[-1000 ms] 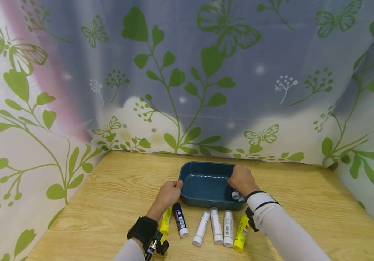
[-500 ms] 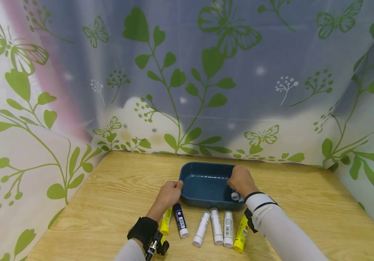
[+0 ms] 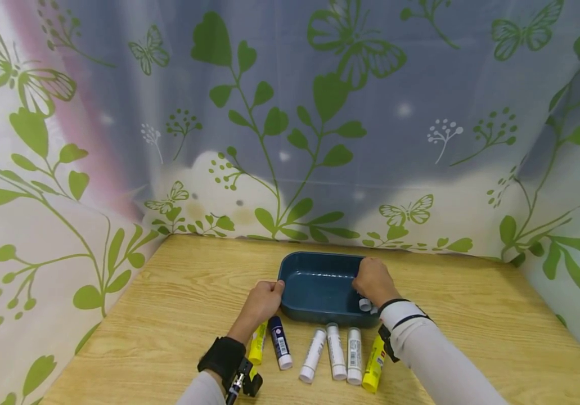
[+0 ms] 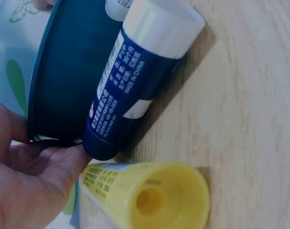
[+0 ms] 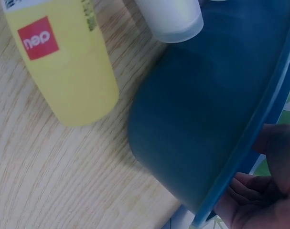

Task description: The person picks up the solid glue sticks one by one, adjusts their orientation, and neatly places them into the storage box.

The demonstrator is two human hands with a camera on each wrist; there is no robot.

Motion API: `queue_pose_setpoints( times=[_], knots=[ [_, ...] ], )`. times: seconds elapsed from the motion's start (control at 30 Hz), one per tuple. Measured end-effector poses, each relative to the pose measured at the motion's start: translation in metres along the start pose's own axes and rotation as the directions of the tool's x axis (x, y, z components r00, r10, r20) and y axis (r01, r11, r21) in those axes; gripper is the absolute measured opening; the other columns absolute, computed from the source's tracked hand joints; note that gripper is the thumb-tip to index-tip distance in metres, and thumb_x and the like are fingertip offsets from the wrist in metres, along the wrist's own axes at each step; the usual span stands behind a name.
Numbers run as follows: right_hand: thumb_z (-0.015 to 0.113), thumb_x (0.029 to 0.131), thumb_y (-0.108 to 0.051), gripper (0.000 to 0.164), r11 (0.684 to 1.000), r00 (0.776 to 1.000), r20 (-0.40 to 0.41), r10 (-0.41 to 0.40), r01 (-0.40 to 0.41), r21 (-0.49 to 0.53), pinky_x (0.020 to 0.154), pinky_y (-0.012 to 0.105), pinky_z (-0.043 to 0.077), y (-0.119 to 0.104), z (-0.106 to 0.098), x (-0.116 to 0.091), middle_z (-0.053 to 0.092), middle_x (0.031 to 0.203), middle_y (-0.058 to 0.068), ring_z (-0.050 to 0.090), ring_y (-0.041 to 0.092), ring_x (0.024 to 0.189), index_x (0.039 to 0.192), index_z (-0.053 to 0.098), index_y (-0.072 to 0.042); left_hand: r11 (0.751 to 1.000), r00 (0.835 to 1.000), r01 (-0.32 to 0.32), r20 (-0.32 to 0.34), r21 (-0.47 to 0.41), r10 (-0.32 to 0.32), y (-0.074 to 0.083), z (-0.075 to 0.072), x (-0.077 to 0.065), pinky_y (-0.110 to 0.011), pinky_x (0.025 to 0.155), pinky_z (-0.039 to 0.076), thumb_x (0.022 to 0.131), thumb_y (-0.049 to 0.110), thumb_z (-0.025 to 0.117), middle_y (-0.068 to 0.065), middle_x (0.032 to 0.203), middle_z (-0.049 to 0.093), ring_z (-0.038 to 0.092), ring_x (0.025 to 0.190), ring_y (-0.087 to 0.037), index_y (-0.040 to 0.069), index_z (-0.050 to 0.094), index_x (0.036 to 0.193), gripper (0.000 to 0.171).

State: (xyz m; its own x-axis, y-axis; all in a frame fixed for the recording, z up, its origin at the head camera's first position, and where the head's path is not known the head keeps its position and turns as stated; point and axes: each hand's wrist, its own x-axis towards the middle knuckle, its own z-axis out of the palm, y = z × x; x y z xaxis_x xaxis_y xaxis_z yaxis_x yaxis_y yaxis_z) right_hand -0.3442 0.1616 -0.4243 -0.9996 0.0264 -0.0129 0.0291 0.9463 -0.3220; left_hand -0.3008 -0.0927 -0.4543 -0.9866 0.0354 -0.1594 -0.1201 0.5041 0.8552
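My left hand (image 3: 261, 302) grips the left side of a dark teal tray (image 3: 315, 315). The left wrist view shows that hand's fingers (image 4: 54, 167) at the tray's underside. My right hand (image 3: 376, 279) is curled over the tray's right end and holds a dark blue glue stick, mostly hidden. White glue stick ends (image 3: 364, 304) show just below it. Its fingertips are hidden behind the rim in the right wrist view. Before the tray lie a yellow glue stick (image 3: 257, 343), a navy one (image 3: 280, 343), several white ones (image 3: 336, 351) and another yellow one (image 3: 373, 364).
A wooden table (image 3: 193, 292) bears everything. Behind and on both sides hangs a printed curtain (image 3: 290, 140) with leaves and butterflies. The loose glue sticks lie close along the tray's near side, between the forearms.
Almost nothing differs. Both hands stay where they were on the tray, and the right hand shifts only very slightly over the white ends.
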Motion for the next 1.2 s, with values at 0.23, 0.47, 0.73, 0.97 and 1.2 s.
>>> queue_pose_setpoints(
  times=[0.23,0.47,0.73,0.97,1.2],
  knots=[
    [0.071,0.085,-0.006,0.027,1.000,1.000,0.001,0.002,-0.002,-0.007,0.075,0.042,0.056,-0.0010,-0.0017,-0.0025,0.067,0.104,0.028,0.065,0.033,0.087,0.103,0.065,0.013,1.000,1.000,0.008,0.000,-0.001,-0.008,-0.0006,0.0005,0.0010,-0.030,0.062,0.038,0.110,0.033,0.040,-0.002,0.069,0.046,0.050,0.065,-0.019,0.008,0.061,0.085,0.042],
    [0.070,0.085,-0.006,0.029,1.000,0.999,-0.028,-0.016,0.016,-0.013,0.079,0.046,0.056,-0.0027,-0.0014,-0.0042,0.066,0.108,0.030,0.067,0.039,0.097,0.106,0.065,0.013,1.000,1.000,0.003,0.000,-0.005,-0.003,-0.0002,-0.0006,0.0000,-0.030,0.062,0.038,0.110,0.033,0.040,-0.002,0.069,0.046,0.050,0.065,-0.019,0.007,0.062,0.086,0.042],
    [0.067,0.083,0.000,0.018,0.998,0.996,-0.068,-0.063,0.062,-0.027,0.066,0.042,0.055,-0.0030,0.0007,-0.0067,0.068,0.090,0.025,0.068,0.035,0.080,0.097,0.065,0.012,1.000,1.000,-0.010,0.005,-0.011,0.010,-0.0016,0.0003,0.0004,-0.029,0.061,0.037,0.110,0.032,0.040,0.000,0.066,0.045,0.049,0.063,-0.018,0.005,0.062,0.087,0.043],
    [0.066,0.085,0.000,0.017,0.996,0.997,-0.031,-0.070,0.069,-0.053,0.065,0.039,0.054,-0.0051,0.0032,-0.0041,0.067,0.085,0.020,0.065,0.028,0.073,0.097,0.066,0.011,1.000,1.000,-0.012,0.001,-0.008,0.012,-0.0010,-0.0002,-0.0004,-0.029,0.062,0.038,0.111,0.032,0.039,0.000,0.066,0.045,0.050,0.064,-0.018,0.005,0.062,0.087,0.042],
    [0.065,0.086,0.000,0.015,0.999,0.999,-0.011,-0.039,0.039,-0.036,0.068,0.039,0.053,-0.0048,0.0038,-0.0025,0.067,0.088,0.020,0.062,0.028,0.075,0.097,0.067,0.010,1.000,1.000,-0.008,-0.001,0.002,0.008,-0.0008,0.0000,-0.0008,-0.029,0.063,0.039,0.111,0.032,0.039,-0.001,0.068,0.046,0.051,0.066,-0.018,0.008,0.061,0.085,0.041]
  ],
)
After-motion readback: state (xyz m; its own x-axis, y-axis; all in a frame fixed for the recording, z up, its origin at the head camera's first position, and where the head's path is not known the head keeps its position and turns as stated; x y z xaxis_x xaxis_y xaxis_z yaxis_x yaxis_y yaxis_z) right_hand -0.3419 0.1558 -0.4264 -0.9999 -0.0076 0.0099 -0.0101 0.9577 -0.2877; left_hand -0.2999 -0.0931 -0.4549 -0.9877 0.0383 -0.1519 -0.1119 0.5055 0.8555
